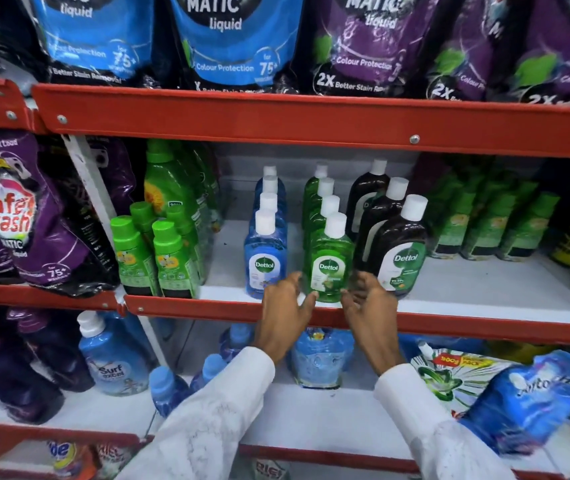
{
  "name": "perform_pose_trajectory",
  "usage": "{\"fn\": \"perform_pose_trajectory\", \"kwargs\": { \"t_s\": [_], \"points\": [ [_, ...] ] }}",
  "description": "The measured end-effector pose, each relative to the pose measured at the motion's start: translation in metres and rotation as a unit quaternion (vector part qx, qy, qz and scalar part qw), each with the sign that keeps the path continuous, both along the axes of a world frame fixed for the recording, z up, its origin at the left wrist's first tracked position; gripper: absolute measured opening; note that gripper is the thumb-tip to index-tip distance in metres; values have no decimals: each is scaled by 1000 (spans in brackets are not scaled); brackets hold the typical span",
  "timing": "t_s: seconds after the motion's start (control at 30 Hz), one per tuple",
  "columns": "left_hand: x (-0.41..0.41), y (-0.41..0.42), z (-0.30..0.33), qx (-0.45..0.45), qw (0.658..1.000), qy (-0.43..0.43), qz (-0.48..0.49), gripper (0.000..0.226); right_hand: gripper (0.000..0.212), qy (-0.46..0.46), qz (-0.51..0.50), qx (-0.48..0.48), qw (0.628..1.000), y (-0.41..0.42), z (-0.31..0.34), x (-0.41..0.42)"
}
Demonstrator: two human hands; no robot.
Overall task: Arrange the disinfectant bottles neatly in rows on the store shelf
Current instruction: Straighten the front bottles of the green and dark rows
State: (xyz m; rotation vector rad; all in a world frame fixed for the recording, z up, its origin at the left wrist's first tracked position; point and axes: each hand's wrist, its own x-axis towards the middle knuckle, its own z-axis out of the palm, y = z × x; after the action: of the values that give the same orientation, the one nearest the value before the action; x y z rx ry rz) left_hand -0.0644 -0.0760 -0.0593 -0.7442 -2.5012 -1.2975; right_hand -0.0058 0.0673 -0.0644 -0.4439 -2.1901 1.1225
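Observation:
Three rows of Dettol disinfectant bottles with white caps stand front to back on the middle shelf [484,285]. The left row is blue, with its front blue bottle [264,258] near the shelf edge. The middle row is green, led by the front green bottle [329,263]. The right row is dark brown, headed by the front brown bottle [403,252]. My left hand [285,315] and my right hand [370,306] flank the base of the front green bottle, fingers spread. Fingertips lie at or just beside its sides; neither hand grips it.
Green-capped bottles [158,254] stand left of the rows, green packs [491,223] to the right. Purple and blue detergent pouches [228,39] fill the shelf above. The red shelf lip [207,308] runs under my hands. Blue refill packs [318,355] sit on the shelf below.

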Motion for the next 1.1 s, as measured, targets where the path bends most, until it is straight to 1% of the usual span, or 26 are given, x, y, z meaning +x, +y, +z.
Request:
{"fn": "perform_pose_trajectory", "kwargs": {
  "t_s": [0.03,0.13,0.3,0.5,0.6,0.67,0.73,0.8,0.83,0.87,0.9,0.97,1.03,1.1],
  "points": [
    [-4,3,0,-14,1000,-14,-9,28,31,-11,13,10,1000,4,0,-4],
    [-13,9,1,-4,998,-59,-18,31,24,-24,28,33,999,13,1,-10],
    [-13,11,0,5,999,-45,4,25,21,-32,48,36,998,19,0,-13],
    [-13,10,-7,23,999,-38,20,23,28,-27,69,24,997,20,4,-10],
    [-12,10,-6,26,999,-32,22,27,29,-26,70,19,997,20,4,-10],
    [-10,10,-5,30,999,-30,22,28,33,-19,71,-1,997,21,2,-9],
    [-6,7,-7,56,998,-26,32,28,39,-11,66,-27,997,22,1,0],
    [3,5,-9,116,989,12,93,22,35,23,41,-44,998,28,-1,17],
    [10,5,-9,151,979,45,131,16,28,52,16,-47,997,34,-1,28],
    [18,9,-7,176,969,76,157,15,20,85,-16,-50,995,41,1,39],
    [26,14,-4,192,962,103,165,17,16,111,-49,-53,991,50,3,46],
    [40,35,2,195,964,126,131,18,18,127,-98,-50,986,73,5,52],
    [45,61,4,172,976,108,77,16,28,79,-97,-25,992,100,6,47],
    [45,84,3,125,989,65,43,20,41,-18,-46,-2,999,122,6,36]
  ]
}}
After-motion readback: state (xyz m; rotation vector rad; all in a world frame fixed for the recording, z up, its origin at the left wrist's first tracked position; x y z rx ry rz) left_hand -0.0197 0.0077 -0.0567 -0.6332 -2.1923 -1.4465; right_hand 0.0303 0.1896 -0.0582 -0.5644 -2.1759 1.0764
